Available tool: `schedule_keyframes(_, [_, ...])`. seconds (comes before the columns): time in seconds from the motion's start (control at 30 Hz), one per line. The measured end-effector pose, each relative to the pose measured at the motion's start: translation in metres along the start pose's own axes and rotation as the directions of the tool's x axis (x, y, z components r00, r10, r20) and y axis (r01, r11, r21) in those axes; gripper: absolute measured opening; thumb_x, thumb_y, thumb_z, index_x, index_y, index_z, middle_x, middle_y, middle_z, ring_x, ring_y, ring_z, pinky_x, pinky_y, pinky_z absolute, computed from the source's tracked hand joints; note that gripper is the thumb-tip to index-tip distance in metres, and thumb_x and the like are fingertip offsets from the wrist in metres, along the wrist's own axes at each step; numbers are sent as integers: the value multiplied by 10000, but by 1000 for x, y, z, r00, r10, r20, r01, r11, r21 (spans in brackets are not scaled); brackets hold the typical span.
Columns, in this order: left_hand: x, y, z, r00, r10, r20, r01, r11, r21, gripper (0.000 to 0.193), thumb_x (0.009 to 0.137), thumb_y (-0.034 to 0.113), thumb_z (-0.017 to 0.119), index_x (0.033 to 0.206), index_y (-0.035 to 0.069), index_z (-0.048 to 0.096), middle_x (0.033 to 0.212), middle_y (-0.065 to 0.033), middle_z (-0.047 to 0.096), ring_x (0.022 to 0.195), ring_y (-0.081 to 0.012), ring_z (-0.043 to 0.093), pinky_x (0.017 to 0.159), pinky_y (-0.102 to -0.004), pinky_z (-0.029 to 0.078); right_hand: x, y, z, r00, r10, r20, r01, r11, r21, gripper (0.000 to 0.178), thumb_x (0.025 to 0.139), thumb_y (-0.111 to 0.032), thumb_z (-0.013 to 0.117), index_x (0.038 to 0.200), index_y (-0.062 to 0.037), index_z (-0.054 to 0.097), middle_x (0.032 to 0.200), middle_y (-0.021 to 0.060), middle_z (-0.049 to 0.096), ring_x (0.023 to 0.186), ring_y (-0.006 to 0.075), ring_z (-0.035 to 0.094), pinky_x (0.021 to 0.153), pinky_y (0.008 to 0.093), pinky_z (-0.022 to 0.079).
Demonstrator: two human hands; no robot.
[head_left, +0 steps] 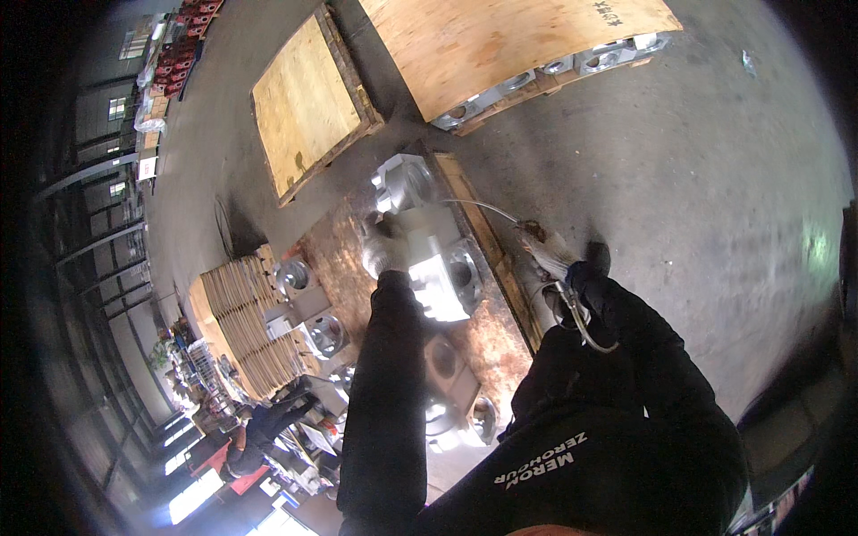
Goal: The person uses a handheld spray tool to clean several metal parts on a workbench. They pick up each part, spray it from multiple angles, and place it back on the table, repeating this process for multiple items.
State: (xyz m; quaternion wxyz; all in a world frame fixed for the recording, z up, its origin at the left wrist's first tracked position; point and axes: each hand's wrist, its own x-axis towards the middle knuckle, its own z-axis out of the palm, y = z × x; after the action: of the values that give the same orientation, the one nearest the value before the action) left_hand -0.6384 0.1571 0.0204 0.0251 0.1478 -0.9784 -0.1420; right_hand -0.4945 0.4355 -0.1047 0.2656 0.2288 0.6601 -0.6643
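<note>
My left hand (384, 250), in a whitish work glove with dark fingertips, is closed at the left side of a grey metal casting (433, 234). The casting has a blocky body and a round opening, and lies on a rusty brown work surface (335, 237). Another casting (404, 181) sits just beyond it. To the right, my gloved right hand (547, 250) is wrapped round what looks like an air blow gun, whose thin curved metal tube (487, 206) reaches left toward the castings. The grip is mostly hidden by the glove. A curved metal piece (581, 317) hangs below my right wrist.
More castings (322, 335) stand at the left beside stacked brown cardboard sheets (239, 299). A wooden edge (487, 237) borders the work surface. Plywood-covered pallets (304, 107) stand beyond, one with castings under its sheet (518, 45). Another person (259, 438) is at lower left.
</note>
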Motion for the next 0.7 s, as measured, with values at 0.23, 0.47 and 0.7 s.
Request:
schedule_keyframes(0.23, [-6,5,-6,1000,-23,-7,24,999,48,323,922,331,627,1129,84,611,990,-145,707,898,-295,701,765,-400,552,2,-38,4,960,201,196,-237,954,185,467,964,-475,548,899,-13,568,576,32,499,450,143,518,380,336,389])
schedule_keyframes(0.47, [-10,-11,-6,996,38,-83,-33,998,60,354,932,407,587,1123,111,623,1006,-136,708,919,-321,697,756,-441,547,-3,-48,1,966,156,207,-183,976,120,459,968,-462,552,820,-29,587,608,54,540,499,149,536,447,362,430])
schedule_keyframes(0.7, [5,-32,11,999,17,-31,-17,1000,-8,364,940,379,591,1144,77,597,1064,-122,703,949,-289,689,804,-400,532,11,-53,14,967,98,234,-103,995,9,475,967,-481,545,800,-37,568,607,34,533,472,155,505,425,348,389])
